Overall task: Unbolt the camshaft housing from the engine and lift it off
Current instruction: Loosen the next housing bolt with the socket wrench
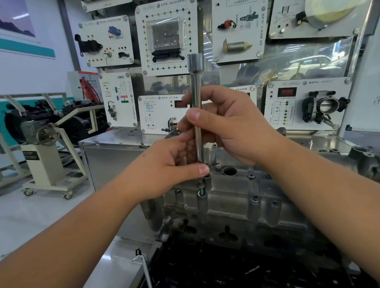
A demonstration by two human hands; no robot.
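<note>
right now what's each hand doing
Left hand: pinching the lower end of the long upright steel socket extension bar.
Right hand: gripping the bar's middle.

White training panels (pixel 167 34) are hanging on the far wall, carrying small parts and wiring diagrams. One panel at the far right is showing a throttle body (pixel 325 109). A steel cabinet (pixel 112 155) is standing below them. At the far left, another engine (pixel 54 118) is sitting on a wheeled stand (pixel 45 170). A poster (pixel 10 18) is hanging at the upper left.
</note>
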